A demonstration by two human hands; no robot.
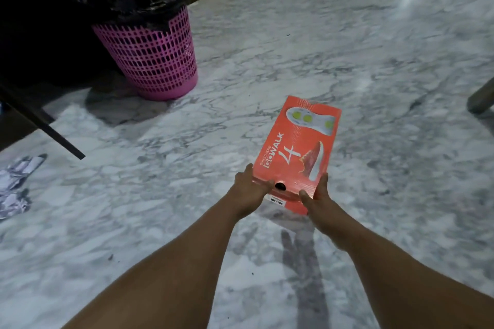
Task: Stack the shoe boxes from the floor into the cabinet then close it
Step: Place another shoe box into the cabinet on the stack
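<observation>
Left hand [250,189] and right hand [316,196]: gripping near end of orange Skechers shoe box [298,147], one at each corner. Box: over grey-veined marble floor [374,75]. Far left: pink laundry basket [149,53], black-lined.

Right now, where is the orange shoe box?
In the head view, the orange shoe box is just right of centre over the marble floor, its near end gripped by the left hand and right hand, with the pink basket off to its far left.
</observation>
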